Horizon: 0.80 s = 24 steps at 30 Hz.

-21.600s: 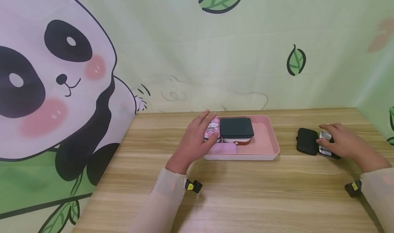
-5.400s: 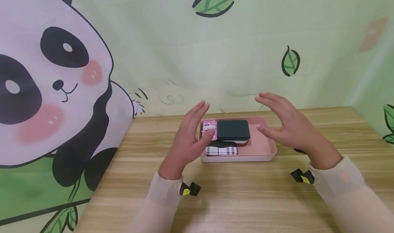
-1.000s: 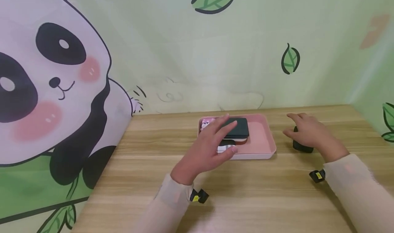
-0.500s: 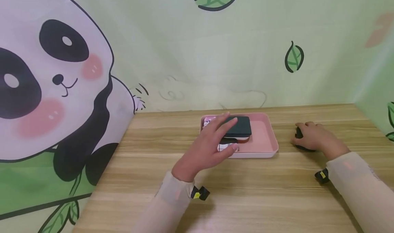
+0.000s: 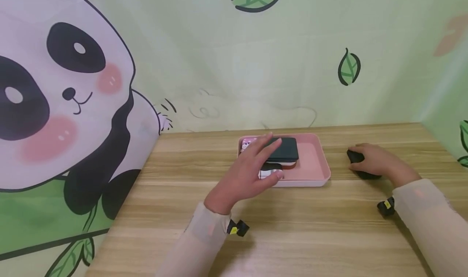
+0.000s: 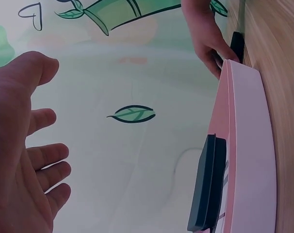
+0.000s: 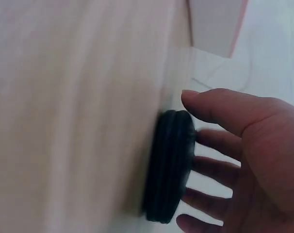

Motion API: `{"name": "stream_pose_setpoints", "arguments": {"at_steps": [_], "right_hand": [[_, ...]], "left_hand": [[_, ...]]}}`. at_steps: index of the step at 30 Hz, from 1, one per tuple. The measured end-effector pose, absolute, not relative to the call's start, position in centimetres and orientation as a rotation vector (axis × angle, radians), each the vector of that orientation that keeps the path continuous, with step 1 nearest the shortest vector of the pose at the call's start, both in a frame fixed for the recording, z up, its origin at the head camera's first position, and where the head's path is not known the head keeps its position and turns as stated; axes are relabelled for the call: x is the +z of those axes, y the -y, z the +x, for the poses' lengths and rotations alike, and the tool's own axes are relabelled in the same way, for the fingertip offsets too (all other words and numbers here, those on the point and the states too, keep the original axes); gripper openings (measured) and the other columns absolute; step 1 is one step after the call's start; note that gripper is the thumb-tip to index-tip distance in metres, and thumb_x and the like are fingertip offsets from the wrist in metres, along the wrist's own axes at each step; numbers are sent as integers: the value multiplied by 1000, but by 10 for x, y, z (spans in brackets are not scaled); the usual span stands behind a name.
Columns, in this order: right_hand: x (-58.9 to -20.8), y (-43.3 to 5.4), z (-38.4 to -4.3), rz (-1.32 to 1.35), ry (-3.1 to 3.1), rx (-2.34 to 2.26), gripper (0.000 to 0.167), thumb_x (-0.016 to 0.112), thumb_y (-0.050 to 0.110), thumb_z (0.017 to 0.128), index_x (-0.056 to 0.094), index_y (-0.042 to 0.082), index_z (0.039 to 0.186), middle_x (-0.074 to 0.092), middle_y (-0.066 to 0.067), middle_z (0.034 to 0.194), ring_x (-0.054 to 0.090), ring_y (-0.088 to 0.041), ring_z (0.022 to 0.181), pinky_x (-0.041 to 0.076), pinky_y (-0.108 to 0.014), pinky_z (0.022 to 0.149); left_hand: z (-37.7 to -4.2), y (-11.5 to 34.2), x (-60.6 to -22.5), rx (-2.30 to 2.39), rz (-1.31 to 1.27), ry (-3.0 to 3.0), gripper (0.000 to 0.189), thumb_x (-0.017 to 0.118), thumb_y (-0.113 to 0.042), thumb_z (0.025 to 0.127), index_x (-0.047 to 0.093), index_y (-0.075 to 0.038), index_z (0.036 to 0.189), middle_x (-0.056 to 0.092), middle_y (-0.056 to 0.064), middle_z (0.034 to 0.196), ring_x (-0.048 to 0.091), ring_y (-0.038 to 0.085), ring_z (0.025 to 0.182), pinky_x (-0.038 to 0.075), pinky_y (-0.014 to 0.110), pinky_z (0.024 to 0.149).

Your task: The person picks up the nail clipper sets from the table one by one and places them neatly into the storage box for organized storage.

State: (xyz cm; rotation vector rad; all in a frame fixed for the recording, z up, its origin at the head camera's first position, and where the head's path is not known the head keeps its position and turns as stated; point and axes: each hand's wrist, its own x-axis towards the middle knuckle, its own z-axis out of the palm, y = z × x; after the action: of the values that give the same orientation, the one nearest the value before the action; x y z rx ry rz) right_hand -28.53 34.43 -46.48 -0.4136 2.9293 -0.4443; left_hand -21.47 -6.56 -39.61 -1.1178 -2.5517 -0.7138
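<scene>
My right hand (image 5: 380,163) bends over a small rounded black case (image 5: 355,157) on the table, right of the tray. In the right wrist view, the black case (image 7: 170,165) lies between thumb and fingers, with fingertips partly hidden behind it. My left hand (image 5: 245,171) is spread over the left part of the pink tray (image 5: 310,159), holding nothing; the left wrist view shows its fingers (image 6: 50,155) apart from everything. Under it are a dark green flat case (image 5: 287,149), a black-and-white plaid case (image 5: 267,173) and a pink patterned item (image 5: 246,142), all partly covered.
A white item (image 5: 285,163) with a reddish edge sits beneath the dark green case. The wooden table (image 5: 310,224) meets a printed cloth backdrop (image 5: 292,66) behind and at the right. A large panda print (image 5: 73,98) fills the left.
The right hand has come down onto the black case, which has turned and shifted slightly in the last half second. The left hand stays put. Earlier, the plaid case went from the table into the tray.
</scene>
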Motion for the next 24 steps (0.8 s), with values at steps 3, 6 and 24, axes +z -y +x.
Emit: {"name": "stream_pose_setpoints", "arguments": {"at_steps": [3, 6, 24], "right_hand": [[-465, -344, -285, -325, -2934, -395, 82, 70, 37, 90, 38, -18, 143, 42, -45, 138, 45, -59, 124, 39, -68, 100], [-465, -344, -283, -255, -2936, -364, 87, 68, 42, 90, 35, -18, 144, 44, -46, 134, 47, -58, 120, 42, -67, 96], [-465, -347, -283, -293, -2948, -285, 83, 66, 50, 89, 42, -4, 147, 53, -42, 125, 56, -51, 110, 47, -62, 85]], "left_hand": [[-216, 67, -398, -709, -1113, 2558, 70, 57, -50, 97, 31, -30, 158, 22, -3, 166, 27, 19, 150, 37, 44, 116], [-217, 67, -399, -704, -1110, 2560, 68, 56, -50, 97, 31, -31, 158, 22, -3, 166, 28, 20, 150, 36, 44, 116], [-227, 74, -400, -664, -1020, 2616, 66, 55, -48, 99, 36, -21, 156, 27, 7, 164, 25, 29, 149, 29, 51, 119]]}}
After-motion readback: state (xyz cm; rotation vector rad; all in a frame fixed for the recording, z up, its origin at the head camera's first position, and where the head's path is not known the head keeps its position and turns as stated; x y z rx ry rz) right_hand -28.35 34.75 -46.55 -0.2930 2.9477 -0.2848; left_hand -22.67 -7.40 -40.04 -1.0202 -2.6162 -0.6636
